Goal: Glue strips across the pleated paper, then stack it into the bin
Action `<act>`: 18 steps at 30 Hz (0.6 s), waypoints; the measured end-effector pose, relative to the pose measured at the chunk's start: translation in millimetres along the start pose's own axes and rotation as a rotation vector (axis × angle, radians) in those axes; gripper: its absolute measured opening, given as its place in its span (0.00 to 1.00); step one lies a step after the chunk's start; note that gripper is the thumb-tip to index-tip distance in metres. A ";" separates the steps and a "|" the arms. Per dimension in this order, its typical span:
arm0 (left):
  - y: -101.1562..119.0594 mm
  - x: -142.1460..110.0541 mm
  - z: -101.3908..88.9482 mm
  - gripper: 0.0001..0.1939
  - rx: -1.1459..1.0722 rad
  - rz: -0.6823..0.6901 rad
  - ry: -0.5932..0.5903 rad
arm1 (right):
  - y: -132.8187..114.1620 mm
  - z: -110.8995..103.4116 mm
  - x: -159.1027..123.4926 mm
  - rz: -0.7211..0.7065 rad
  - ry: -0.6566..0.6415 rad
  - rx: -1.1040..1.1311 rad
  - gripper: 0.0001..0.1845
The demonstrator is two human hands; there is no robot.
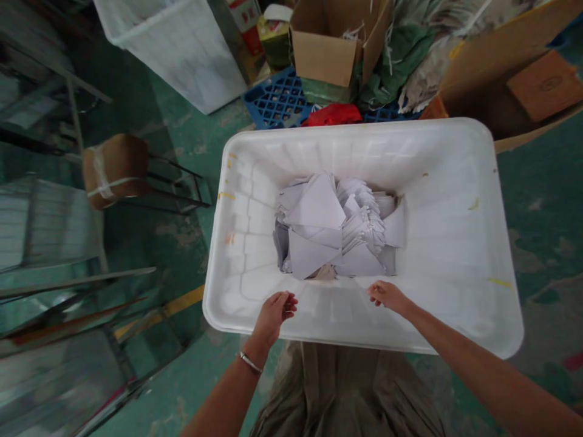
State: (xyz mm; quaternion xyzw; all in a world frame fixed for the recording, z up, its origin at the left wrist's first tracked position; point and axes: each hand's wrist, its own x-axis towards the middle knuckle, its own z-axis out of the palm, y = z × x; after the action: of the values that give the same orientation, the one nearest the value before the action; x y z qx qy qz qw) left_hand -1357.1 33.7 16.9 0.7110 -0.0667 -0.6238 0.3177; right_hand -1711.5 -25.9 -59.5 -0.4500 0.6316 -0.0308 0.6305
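Observation:
A deep white plastic tub (460,200) stands right in front of me. Many white pieces of paper or thin card (319,203) lie heaped on its bottom, some in overlapping stacks. Over the near side of the tub, toward the left, my left hand (276,311) is held with its fingers curled in and nothing visible in them. My right hand (386,295) hovers further right, just short of the heap, its fingers drawn together, also with nothing visible in them. Neither hand touches the papers.
Behind the tub are a blue plastic pallet (277,100), an open cardboard box (323,57) and a red cloth or bag (334,114). Another white tub (182,54) stands back left, a stool with a brown padded seat (116,170) at left. A large open carton (483,73) is at right.

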 end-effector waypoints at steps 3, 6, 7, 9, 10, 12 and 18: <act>-0.3 56.3 -20.3 0.20 0.048 -0.014 0.089 | 10.2 -10.8 49.5 0.129 0.059 0.056 0.13; 3.2 118.5 -37.3 0.18 0.144 -0.042 0.168 | 18.2 -1.7 94.4 0.209 0.089 0.247 0.17; 4.7 140.5 -41.2 0.17 0.170 -0.046 0.191 | 20.8 4.3 110.3 0.221 0.086 0.317 0.19; 7.3 185.6 -46.3 0.15 0.192 -0.045 0.222 | 25.3 18.5 145.9 0.237 0.078 0.435 0.21; 8.3 208.3 -47.5 0.14 0.189 -0.037 0.227 | 26.7 26.4 165.6 0.238 0.078 0.484 0.21; 9.1 252.9 -48.4 0.12 0.178 -0.015 0.215 | 26.9 42.7 208.3 0.228 0.088 0.570 0.21; 8.0 370.7 -48.1 0.10 0.173 0.052 0.154 | 8.5 76.7 338.6 0.154 0.248 0.720 0.15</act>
State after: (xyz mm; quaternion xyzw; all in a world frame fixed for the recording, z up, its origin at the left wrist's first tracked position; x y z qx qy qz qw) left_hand -1231.1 -136.9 -291.0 0.7797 -0.1140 -0.5506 0.2754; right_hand -1585.0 -186.0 -340.5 -0.1439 0.6837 -0.2573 0.6676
